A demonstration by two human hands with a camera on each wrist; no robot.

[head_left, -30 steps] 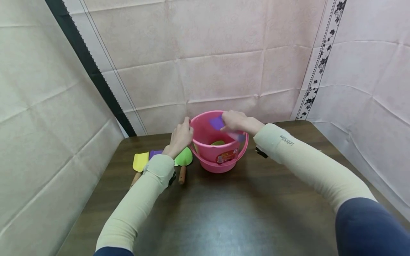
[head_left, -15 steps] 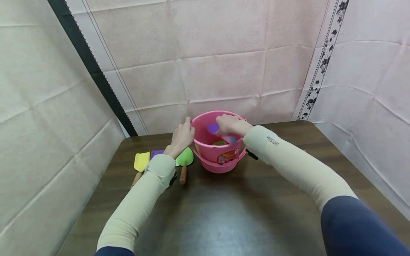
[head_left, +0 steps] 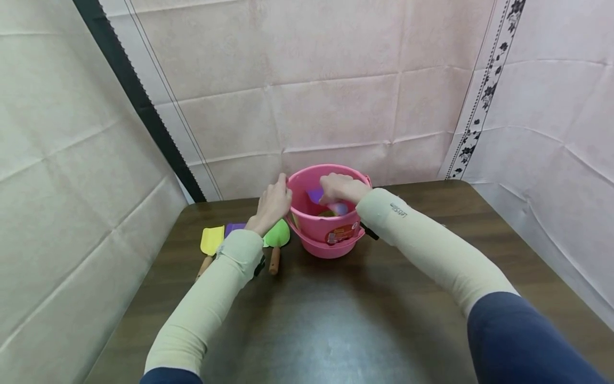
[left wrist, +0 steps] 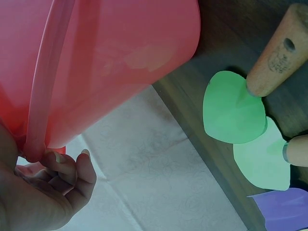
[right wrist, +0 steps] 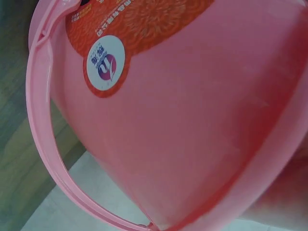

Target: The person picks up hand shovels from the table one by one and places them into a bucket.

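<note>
A pink bucket with a red label stands at the back of the table, its handle hanging down in front. My left hand grips its rim on the left, thumb and fingers by the handle's joint in the left wrist view. Inside the bucket's mouth, my right hand holds a purple object with a pale lilac end; I cannot tell its kind. A yellow-green thing lies deeper in the bucket, mostly hidden. In the right wrist view, the bucket wall hides the fingers.
Left of the bucket lie a green toy shovel with a wooden handle, a paler green one, a purple one and a yellow one. A cloth-covered wall rises behind the brown table.
My right hand has moved left and slightly down into the bucket with the purple object. The left hand keeps its place on the rim.
</note>
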